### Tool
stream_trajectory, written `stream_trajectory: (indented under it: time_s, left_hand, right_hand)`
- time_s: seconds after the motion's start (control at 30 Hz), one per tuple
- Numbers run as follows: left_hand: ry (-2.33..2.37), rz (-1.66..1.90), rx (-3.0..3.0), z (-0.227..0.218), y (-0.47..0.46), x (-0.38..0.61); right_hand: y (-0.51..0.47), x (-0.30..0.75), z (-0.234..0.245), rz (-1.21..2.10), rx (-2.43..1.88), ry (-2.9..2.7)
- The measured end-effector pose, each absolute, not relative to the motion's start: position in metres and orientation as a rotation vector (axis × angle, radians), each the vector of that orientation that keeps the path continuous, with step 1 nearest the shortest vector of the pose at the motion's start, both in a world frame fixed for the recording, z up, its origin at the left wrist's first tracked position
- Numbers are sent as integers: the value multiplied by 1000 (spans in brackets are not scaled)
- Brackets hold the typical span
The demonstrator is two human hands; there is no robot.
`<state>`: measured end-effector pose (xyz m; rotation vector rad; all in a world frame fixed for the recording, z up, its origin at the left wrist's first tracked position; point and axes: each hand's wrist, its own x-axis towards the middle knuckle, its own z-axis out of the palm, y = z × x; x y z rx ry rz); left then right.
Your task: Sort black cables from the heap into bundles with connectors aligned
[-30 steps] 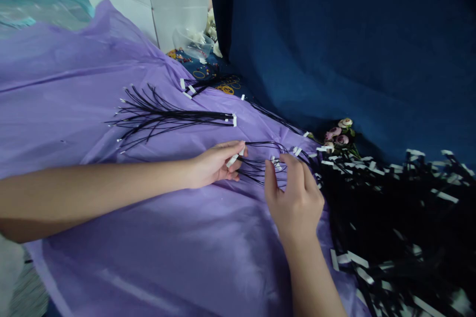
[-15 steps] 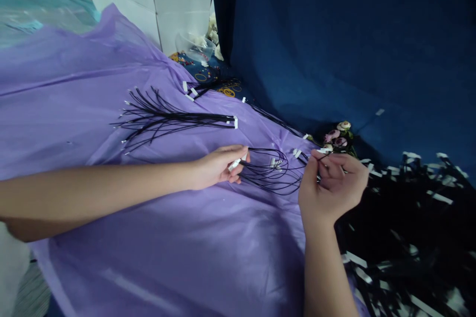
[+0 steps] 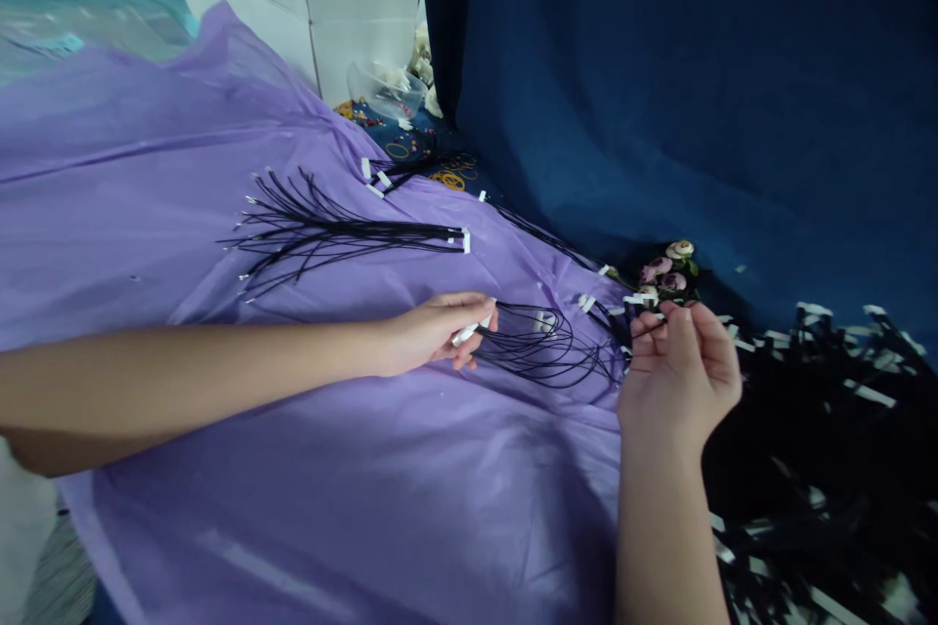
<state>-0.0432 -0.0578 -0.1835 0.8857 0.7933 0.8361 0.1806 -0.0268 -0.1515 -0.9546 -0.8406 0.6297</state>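
My left hand [image 3: 434, 332] rests on the purple sheet [image 3: 293, 469] and pinches the white-tagged end of a small bundle of black cords [image 3: 546, 344] that loops to the right. My right hand [image 3: 678, 376] is raised at the edge of a big heap of black cords with white tags [image 3: 821, 439], its fingers curled and pinched on a thin black cord. The cord in the right hand runs back toward the looped bundle.
A finished bunch of black cords [image 3: 329, 232] lies fanned out further back on the sheet. Small artificial flowers [image 3: 665, 269] sit by the dark blue cloth [image 3: 660, 88]. A clear plastic bowl [image 3: 386, 88] stands at the back near a white tiled wall.
My right hand has moved from the looped bundle rightward to the edge of the big heap and turned palm up, drawing cord with it. The left hand has stayed put.
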Motion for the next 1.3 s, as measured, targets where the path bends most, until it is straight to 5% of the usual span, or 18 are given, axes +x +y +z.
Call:
stream_trajectory:
  time_s: [0.17,0.53,1.3]
  left_hand:
    - [802,835,900,-187,-57,-43]
    - [778,865,947,-187,-59,-41]
    - [743,879,1097,-191,-60,-41]
  right_hand:
    - [-43,165,-147,828,-1013,-1006]
    - [-61,145,-156,400,-1116,-1820]
    - [-62,143,-161,662,-1245,-1697]
